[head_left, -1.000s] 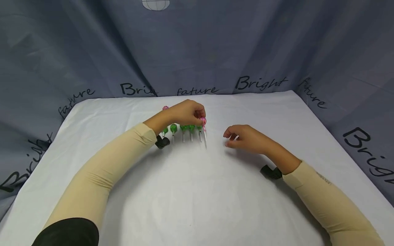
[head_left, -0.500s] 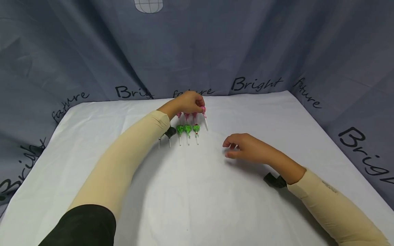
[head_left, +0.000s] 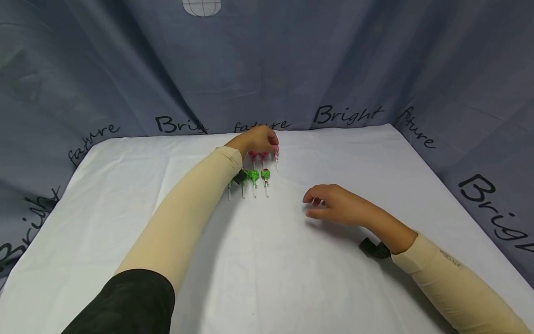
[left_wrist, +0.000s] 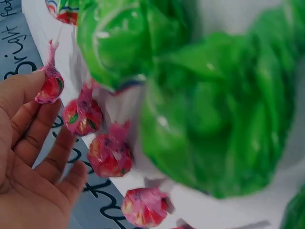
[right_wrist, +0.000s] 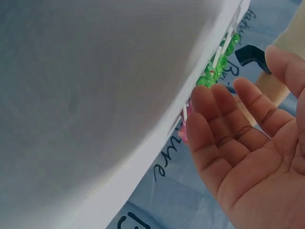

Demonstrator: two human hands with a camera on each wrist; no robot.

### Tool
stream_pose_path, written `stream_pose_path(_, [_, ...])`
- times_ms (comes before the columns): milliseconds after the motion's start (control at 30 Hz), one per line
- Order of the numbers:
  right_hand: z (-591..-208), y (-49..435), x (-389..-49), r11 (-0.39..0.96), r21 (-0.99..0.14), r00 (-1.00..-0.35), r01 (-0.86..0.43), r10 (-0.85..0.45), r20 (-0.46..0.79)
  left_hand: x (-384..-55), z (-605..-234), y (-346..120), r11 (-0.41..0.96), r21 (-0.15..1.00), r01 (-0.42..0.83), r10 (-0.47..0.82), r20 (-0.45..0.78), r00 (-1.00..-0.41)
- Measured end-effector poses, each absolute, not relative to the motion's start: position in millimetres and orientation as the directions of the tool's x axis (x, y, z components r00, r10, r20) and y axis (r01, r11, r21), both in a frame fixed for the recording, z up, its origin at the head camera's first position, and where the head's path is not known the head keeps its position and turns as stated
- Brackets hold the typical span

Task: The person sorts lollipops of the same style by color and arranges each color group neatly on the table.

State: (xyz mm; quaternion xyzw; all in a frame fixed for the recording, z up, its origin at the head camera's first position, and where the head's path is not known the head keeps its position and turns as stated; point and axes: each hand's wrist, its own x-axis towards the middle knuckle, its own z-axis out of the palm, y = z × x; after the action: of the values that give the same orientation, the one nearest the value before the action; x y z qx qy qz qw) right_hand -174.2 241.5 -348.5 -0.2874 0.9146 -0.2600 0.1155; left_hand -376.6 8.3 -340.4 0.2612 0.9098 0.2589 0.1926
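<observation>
My left hand (head_left: 257, 138) pinches the wrapped head of a pink lollipop (head_left: 276, 150) between thumb and fingers at the right end of a pink row near the table's far edge. In the left wrist view, that pink lollipop (left_wrist: 50, 88) sits at the thumb tip, beside other pink lollipops (left_wrist: 110, 155). Closer to me lies a row of green lollipops (head_left: 254, 176), their white sticks pointing toward me; the left forearm and wrist camera cover part of both rows. My right hand (head_left: 333, 203) hovers over the cloth with loosely bent fingers, holding nothing.
A white cloth (head_left: 258, 269) covers the table. Behind it hangs a grey-blue curtain (head_left: 267, 65) with black lettering. A black wrist camera (head_left: 374, 248) sits under the right wrist.
The left hand has carried the pink lollipop away from me, from beside the green row to the end of the pink row, where its stick has straightened. The right hand has hardly moved.
</observation>
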Motion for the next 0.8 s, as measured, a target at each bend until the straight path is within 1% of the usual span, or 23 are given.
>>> stream_pose_path(167, [-347.2,242.0,-173.7,0.703,-0.549,-0.81,-0.453,-0.581,-0.076,-380.8,-344.7,13.6,0.749,0.546,0.375,0.572,-0.25,-0.781])
stream_pose_path(400, [-347.3,240.9,-175.2,0.703,-0.543,-0.805,-0.459,-0.588,-0.08,-380.4,-348.7,13.7,0.777,0.506,0.375,0.549,-0.252,-0.797])
stream_pose_path(667, [-350.6,240.9,-178.5,0.7,-0.542,-0.799,-0.465,-0.596,-0.084,-377.8,-349.2,7.6,0.779,0.523,0.346,0.533,-0.262,-0.804])
stream_pose_path(800, [-351.6,240.0,-178.7,0.699,-0.54,-0.797,-0.47,-0.599,-0.082,-375.0,-347.4,5.3,0.77,0.525,0.361,0.546,-0.25,-0.8])
